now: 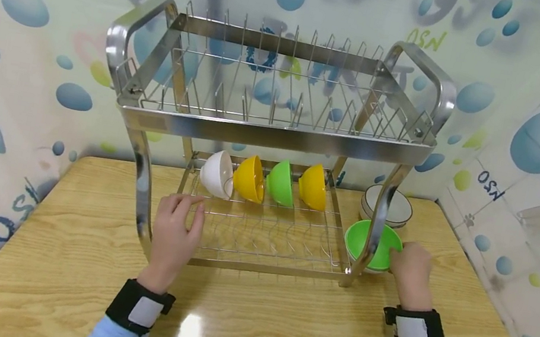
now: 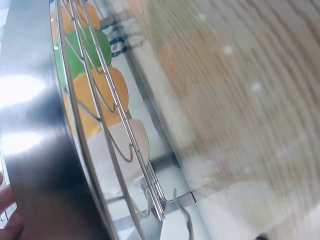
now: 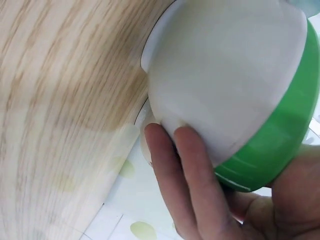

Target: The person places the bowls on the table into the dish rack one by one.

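Note:
My right hand [image 1: 411, 272] grips the rim of a green bowl [image 1: 357, 238], which sits nested in a white bowl [image 3: 220, 80] at the rack's right side. In the right wrist view two fingertips touch the white bowl's outside. Loosely bent and holding nothing, my left hand [image 1: 175, 233] hovers by the front left of the dish rack's [image 1: 275, 136] lower tier. On that tier a white bowl [image 1: 217, 174], a yellow bowl [image 1: 249, 178], a green bowl [image 1: 280, 183] and another yellow bowl [image 1: 313, 186] stand tilted in a row.
Behind the nested bowls, a white dark-rimmed bowl [image 1: 400, 209] stands partly hidden by the rack's right leg. The steel rack has upright wires on its upper tier and stands on a wooden table [image 1: 263, 330] against patterned walls.

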The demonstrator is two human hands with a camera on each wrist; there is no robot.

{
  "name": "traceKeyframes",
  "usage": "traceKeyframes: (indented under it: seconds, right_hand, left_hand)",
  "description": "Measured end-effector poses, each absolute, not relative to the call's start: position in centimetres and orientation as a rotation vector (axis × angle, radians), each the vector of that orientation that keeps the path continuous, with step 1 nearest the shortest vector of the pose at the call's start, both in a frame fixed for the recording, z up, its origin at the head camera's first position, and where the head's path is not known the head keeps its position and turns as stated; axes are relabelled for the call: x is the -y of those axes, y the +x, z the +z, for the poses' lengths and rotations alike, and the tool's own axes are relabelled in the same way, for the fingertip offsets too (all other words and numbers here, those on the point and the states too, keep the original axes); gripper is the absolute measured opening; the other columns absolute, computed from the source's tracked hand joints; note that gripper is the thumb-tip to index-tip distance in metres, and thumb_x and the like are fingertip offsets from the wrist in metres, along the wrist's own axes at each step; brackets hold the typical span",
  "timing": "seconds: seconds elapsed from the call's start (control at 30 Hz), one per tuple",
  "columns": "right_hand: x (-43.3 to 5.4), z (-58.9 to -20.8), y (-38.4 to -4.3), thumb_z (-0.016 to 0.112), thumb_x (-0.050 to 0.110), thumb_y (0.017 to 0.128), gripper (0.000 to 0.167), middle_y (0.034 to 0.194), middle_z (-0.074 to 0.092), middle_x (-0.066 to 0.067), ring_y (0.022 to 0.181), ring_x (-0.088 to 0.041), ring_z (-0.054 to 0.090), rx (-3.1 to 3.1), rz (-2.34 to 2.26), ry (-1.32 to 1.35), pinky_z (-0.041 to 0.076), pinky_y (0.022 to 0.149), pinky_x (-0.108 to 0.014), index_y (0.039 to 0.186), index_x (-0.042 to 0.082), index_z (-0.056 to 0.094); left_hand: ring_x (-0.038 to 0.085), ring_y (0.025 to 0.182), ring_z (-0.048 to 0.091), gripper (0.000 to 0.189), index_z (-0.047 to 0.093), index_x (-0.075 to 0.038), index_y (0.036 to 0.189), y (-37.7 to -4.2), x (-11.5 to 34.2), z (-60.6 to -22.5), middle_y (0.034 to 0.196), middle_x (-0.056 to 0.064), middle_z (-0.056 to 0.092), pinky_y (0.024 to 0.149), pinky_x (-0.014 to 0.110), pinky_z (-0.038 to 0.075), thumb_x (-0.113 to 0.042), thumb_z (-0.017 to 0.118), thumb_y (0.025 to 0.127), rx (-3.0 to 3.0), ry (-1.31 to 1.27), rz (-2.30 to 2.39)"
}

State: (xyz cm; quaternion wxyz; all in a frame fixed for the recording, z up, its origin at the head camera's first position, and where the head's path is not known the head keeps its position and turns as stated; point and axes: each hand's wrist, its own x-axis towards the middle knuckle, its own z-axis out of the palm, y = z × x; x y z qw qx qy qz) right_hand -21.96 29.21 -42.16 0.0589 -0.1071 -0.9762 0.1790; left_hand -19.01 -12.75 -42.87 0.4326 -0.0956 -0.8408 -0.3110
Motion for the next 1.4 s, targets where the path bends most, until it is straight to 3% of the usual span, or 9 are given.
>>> traceKeyframes:
  seconds: [0.23,0.57,0.87,1.2,1.4]
  right_hand:
    - [-29.3,-42.2,-22.2,0.048,0.009,0.089,0.033,0.054,0.045,-0.007,0.05,-0.02,0.043,2.959,0.543,-0.328,0.031,0.042,-0.025,0.057,0.003,0.046]
    - [-29.1,-41.9,-22.1,0.046,0.01,0.092,0.03,0.055,0.049,-0.009,0.049,-0.021,0.045,2.913,0.621,-0.393,0.033,0.041,-0.026,0.066,-0.003,0.055]
    - [-28.9,-41.7,-22.1,0.047,0.009,0.089,0.031,0.053,0.05,-0.009,0.048,-0.022,0.045,2.779,0.601,-0.37,0.029,0.04,-0.028,0.062,-0.001,0.057]
    - [-28.6,-41.6,-22.0,0.047,0.015,0.095,0.031,0.081,0.065,-0.027,0.064,-0.034,0.06,2.762,0.614,-0.427,0.036,0.041,-0.031,0.092,-0.008,0.068]
    - [-28.4,-41.3,-21.8,0.047,0.014,0.096,0.031,0.099,0.064,-0.033,0.082,-0.048,0.062,2.709,0.598,-0.417,0.047,0.055,-0.05,0.104,-0.009,0.066]
  left_hand:
    - [0.034,0.088,0.054,0.012,0.067,0.005,0.093,-19.2,12.9,-42.8,0.09,0.019,0.059,0.071,0.042,0.047,-0.005,0.062,0.087,2.093,-0.238,-0.772]
    - [0.033,0.086,0.053,0.01,0.067,0.004,0.092,-19.5,12.5,-42.6,0.088,0.018,0.059,0.07,0.041,0.045,-0.004,0.062,0.087,2.078,-0.255,-0.786]
    - [0.032,0.086,0.053,0.011,0.067,0.004,0.093,-19.7,12.4,-42.6,0.089,0.018,0.058,0.07,0.039,0.044,-0.005,0.061,0.088,2.099,-0.238,-0.801]
    - [0.033,0.085,0.053,0.01,0.067,0.004,0.093,-20.0,12.1,-42.5,0.087,0.018,0.058,0.07,0.04,0.045,-0.003,0.062,0.087,2.062,-0.26,-0.82]
    - [0.032,0.086,0.053,0.012,0.066,0.005,0.093,-20.1,11.7,-42.5,0.088,0.018,0.058,0.072,0.039,0.045,-0.005,0.062,0.088,2.091,-0.249,-0.824]
